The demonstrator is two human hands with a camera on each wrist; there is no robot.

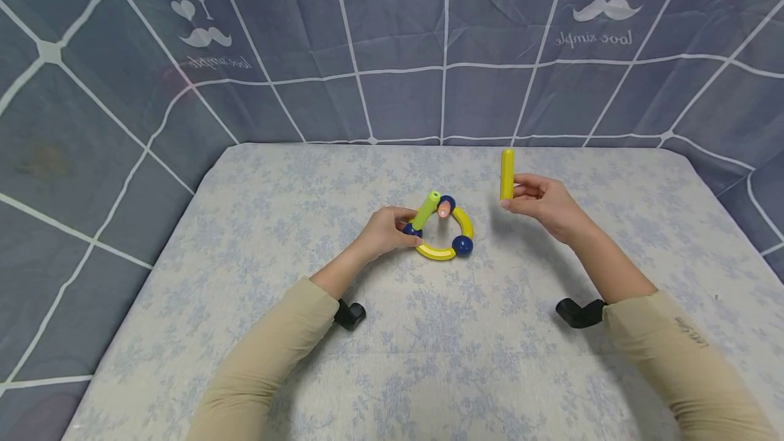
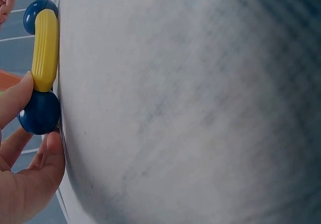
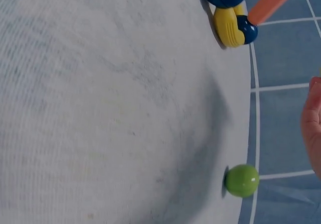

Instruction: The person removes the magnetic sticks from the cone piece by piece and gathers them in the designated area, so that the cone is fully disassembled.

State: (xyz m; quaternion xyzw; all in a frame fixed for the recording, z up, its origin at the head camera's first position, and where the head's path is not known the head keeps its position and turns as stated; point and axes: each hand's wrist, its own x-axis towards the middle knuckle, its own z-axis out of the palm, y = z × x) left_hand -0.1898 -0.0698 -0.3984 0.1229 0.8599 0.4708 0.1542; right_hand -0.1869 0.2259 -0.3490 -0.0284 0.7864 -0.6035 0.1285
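Note:
A ring of curved yellow pieces [image 1: 436,252] and dark blue balls [image 1: 462,246] lies on the table. A light green stick [image 1: 425,211] rises from its left ball, and an orange stick [image 1: 444,209] rises from the far one. My left hand [image 1: 388,230] grips the left blue ball [image 2: 40,113], thumb on one side and fingers on the other. Right of the ring, my right hand [image 1: 548,206] holds a straight yellow stick [image 1: 507,174] upright near its lower end, above the table. Only part of that hand shows at the edge of the right wrist view.
A green ball [image 3: 242,181] sits on the table near its far edge in the right wrist view. The tabletop has a pale floral cloth [image 1: 459,359]. Behind it hangs a grey-blue curtain [image 1: 398,39] with white lines. Black wrist mounts [image 1: 580,313] stick out by both sleeves.

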